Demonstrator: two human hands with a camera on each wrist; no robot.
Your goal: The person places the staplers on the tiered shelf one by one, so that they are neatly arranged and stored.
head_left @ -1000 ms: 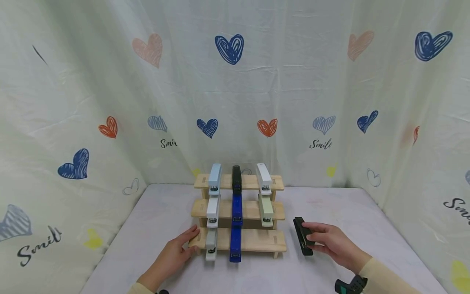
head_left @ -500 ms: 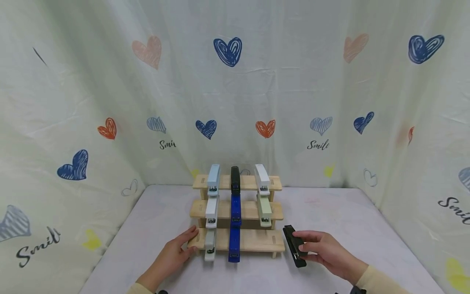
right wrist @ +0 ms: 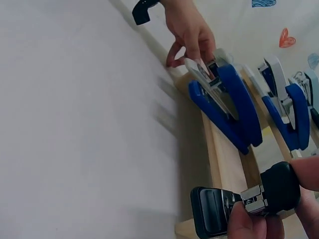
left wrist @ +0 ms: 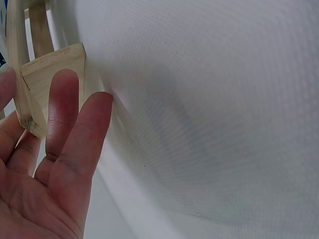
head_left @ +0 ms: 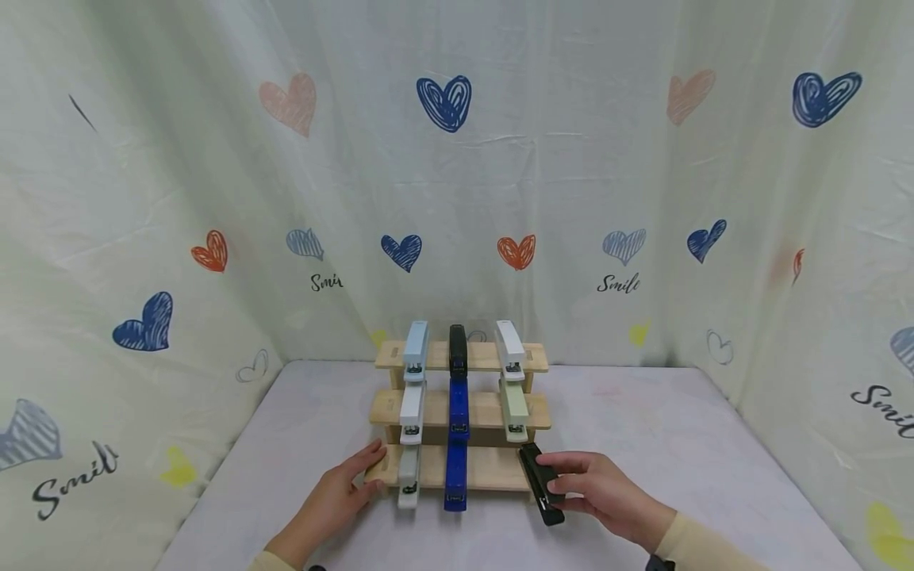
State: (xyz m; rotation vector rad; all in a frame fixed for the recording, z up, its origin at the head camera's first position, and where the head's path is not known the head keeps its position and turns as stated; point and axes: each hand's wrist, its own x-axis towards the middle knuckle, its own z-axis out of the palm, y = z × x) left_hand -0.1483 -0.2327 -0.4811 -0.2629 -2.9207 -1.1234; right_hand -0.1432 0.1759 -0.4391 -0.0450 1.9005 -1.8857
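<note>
My right hand (head_left: 607, 498) pinches a black stapler (head_left: 537, 478) at the right end of the bottom step of a three-step wooden rack (head_left: 493, 468). The stapler slants, its near end past the step's front edge. In the right wrist view this stapler (right wrist: 280, 188) is seen end-on, its two arms spread apart. My left hand (head_left: 336, 496) holds the bottom step's left end; in the left wrist view, thumb and some fingers lie on either side of the board (left wrist: 30, 107). On that step stand a grey stapler (head_left: 409, 476) and a blue stapler (head_left: 455, 476).
On the middle step are a white stapler (head_left: 412, 412), a blue stapler (head_left: 459, 408) and a green stapler (head_left: 514, 408). The top step bears a light blue stapler (head_left: 416, 349), a black stapler (head_left: 458, 349) and a white stapler (head_left: 510, 349). A heart-printed curtain (head_left: 571, 182) surrounds the table (head_left: 628, 412).
My right hand has carried the black stapler leftward, from the table right of the rack to the bottom step's right end. The left hand has stayed on the rack.
</note>
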